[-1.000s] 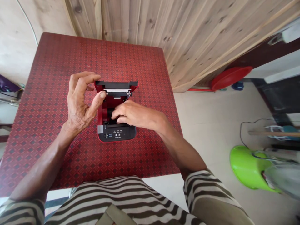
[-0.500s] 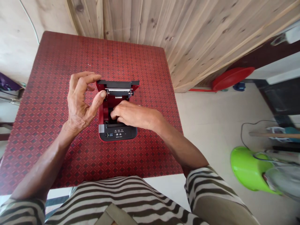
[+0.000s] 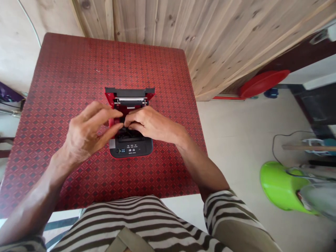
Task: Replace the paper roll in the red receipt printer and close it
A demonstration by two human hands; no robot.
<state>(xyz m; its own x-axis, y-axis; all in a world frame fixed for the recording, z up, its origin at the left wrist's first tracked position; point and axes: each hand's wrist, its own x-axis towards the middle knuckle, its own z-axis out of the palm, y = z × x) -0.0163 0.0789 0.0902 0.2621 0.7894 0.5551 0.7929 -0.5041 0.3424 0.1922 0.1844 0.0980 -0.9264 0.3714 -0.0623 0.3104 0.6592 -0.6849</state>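
A small red and black label printer (image 3: 131,148) stands on the table, its lid (image 3: 130,93) raised and its dark inner compartment uncovered. My right hand (image 3: 147,120) reaches into the compartment from the right. Its thumb and fingers are drawn together in a pinch, and whatever sits between them is hidden. From the left, my left hand (image 3: 90,126) comes over the compartment's left wall. The thumb and fingers stay apart with a gap between their tips, close to the right fingertips. I see nothing in that gap.
The table (image 3: 78,66) has a red patterned cover. Behind it rises a wooden plank wall (image 3: 157,24). On the floor to the right are a green stool-like plastic item (image 3: 278,185), a cable and a red basin (image 3: 265,83).
My left hand has left the raised lid's left edge and come down and right to the compartment. My right hand stays inside it, slightly shifted.
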